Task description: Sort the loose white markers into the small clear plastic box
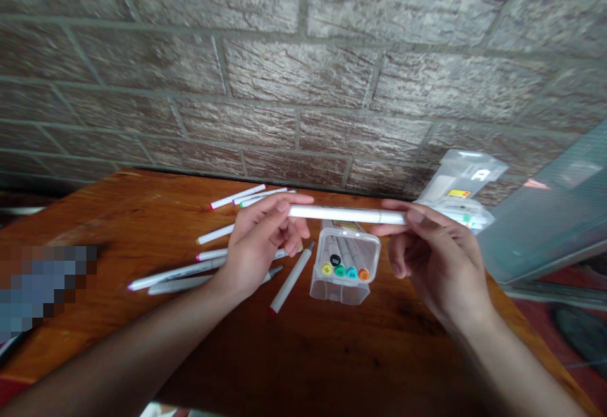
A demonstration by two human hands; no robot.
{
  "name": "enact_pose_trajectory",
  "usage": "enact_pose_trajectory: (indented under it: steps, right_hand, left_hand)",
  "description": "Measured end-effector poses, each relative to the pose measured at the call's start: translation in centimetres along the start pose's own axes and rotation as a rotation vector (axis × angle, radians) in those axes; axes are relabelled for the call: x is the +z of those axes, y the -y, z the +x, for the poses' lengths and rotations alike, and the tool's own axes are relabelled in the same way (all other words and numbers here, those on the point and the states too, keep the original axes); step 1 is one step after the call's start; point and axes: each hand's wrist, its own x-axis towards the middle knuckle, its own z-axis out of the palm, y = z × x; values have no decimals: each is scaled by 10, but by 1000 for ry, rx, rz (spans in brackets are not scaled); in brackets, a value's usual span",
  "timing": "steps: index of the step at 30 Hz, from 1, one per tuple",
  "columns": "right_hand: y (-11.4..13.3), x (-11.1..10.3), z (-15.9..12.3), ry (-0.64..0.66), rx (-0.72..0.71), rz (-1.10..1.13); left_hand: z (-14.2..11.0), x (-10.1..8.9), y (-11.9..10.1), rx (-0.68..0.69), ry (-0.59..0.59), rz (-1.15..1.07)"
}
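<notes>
A white marker [346, 214] lies level in the air between my two hands. My left hand [256, 240] pinches its left end between thumb and fingers. At the other end, my right hand [436, 252] grips it the same way; the tips are covered by my fingers. Just below and behind the marker stands a clear plastic case [339, 293], holding several markers with yellow, black, green, blue and orange numbered ends. A loose white marker with a red end [291, 281] rests on the table between my left hand and the case.
Several more white markers [175, 271] are scattered on the wooden table [332, 360], left of and behind my left hand. At the back right stands another clear plastic container [467, 180] by the brick wall [303, 69]. A glass panel [545, 214] borders the table's right side.
</notes>
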Motion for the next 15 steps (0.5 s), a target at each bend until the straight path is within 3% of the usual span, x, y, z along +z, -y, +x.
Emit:
enact_pose_trajectory:
  steps: [15]
  right_hand:
    - [1,0,0,1,23,47]
  left_hand:
    - [-1,-1,1,20,14,-36]
